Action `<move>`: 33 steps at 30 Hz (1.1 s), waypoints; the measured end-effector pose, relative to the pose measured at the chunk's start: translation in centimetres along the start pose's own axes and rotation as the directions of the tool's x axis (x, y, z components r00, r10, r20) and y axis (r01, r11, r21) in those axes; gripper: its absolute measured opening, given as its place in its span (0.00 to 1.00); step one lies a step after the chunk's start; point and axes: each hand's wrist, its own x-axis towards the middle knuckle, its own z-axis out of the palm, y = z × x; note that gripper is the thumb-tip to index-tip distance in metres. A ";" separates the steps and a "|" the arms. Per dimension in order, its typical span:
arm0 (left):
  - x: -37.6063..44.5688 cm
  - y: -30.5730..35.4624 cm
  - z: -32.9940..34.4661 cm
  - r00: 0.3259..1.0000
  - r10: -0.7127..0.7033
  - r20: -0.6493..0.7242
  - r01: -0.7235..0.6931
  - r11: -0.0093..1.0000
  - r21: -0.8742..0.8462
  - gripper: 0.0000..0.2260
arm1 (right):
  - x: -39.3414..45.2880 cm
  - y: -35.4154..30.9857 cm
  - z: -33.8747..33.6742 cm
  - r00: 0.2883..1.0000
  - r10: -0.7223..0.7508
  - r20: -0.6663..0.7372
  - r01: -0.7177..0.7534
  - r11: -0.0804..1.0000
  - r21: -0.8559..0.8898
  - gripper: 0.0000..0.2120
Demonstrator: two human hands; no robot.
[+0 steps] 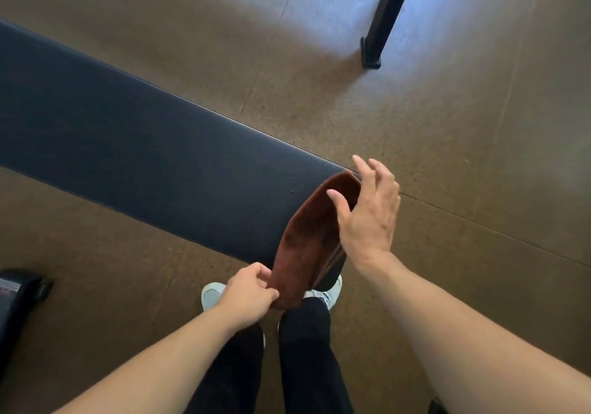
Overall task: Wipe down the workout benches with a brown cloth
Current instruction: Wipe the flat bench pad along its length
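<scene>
Evidently the left hand [248, 292] is pinching the near corner of the brown cloth [311, 240], probably anchoring it so it lies spread over the rounded end of the dark bench [134, 154]. The right hand [367, 212] is hovering beside it, fingers spread wide, gripping nothing. The cloth is looking plush, folded and draped across the pad's end.

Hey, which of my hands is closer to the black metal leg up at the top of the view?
Right. Your right hand is open at the far corner of the brown cloth, nearer the black metal leg. Your left hand pinches the cloth's near corner, farther away.
</scene>
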 end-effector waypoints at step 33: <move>6.2 2.2 -0.2 0.721 0.644 -0.256 -0.368 0.668 0.646 0.21 | 0.7 2.6 10.7 0.892 -0.324 0.317 0.396 0.897 -0.198 0.34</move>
